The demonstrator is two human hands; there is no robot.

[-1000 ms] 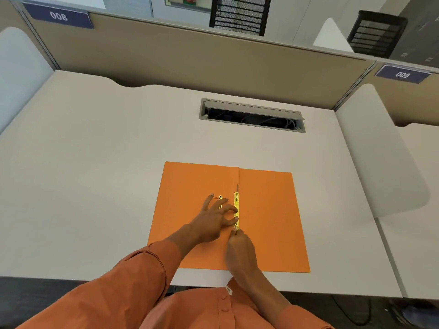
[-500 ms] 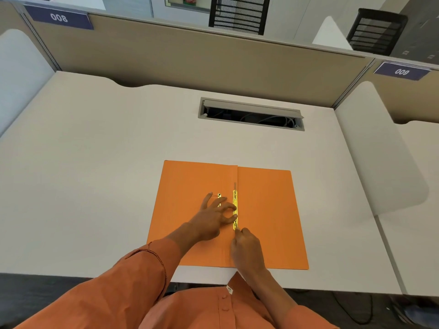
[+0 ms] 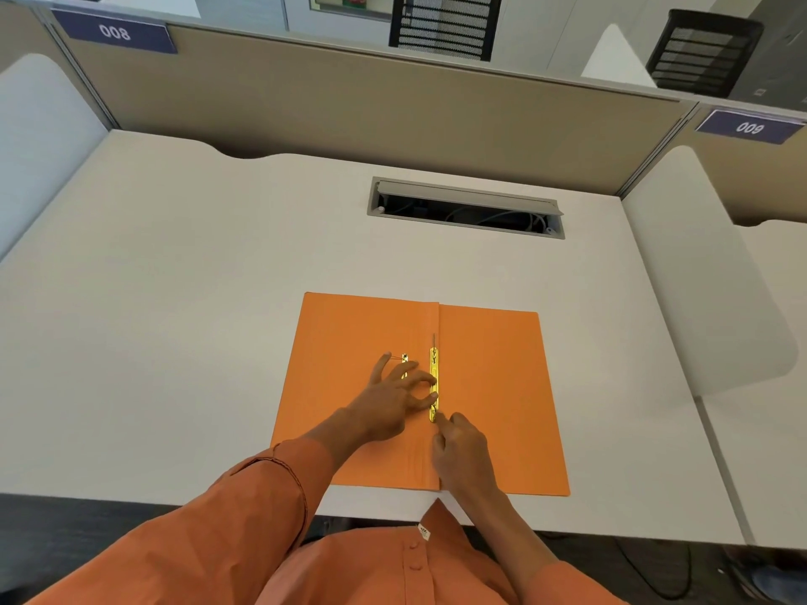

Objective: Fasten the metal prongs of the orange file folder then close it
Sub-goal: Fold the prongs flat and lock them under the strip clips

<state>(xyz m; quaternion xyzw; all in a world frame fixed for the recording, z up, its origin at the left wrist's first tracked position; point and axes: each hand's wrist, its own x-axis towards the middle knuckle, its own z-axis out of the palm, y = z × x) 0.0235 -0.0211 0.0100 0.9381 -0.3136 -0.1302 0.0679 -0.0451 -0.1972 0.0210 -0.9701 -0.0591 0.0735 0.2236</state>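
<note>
An orange file folder (image 3: 493, 386) lies open and flat near the desk's front edge. Along its spine fold sits a yellow metal fastener bar (image 3: 433, 377), with a thin prong (image 3: 434, 340) sticking out past its far end. A small metal piece (image 3: 405, 359) lies on the left flap. My left hand (image 3: 393, 397) rests spread on the left flap, its fingertips pressing the bar's left side. My right hand (image 3: 463, 447) has curled fingers, and its fingertips pinch the bar's near end; what lies under them is hidden.
The white desk (image 3: 174, 320) has an open cable tray slot (image 3: 465, 209) behind the folder. A tan partition (image 3: 349, 111) closes the back, and white curved side panels (image 3: 707, 277) stand left and right. My orange sleeves cover the desk's front edge.
My right hand slid a little toward me along the spine, fingertips staying at the bar's near end. The left hand stayed pressed on the bar.
</note>
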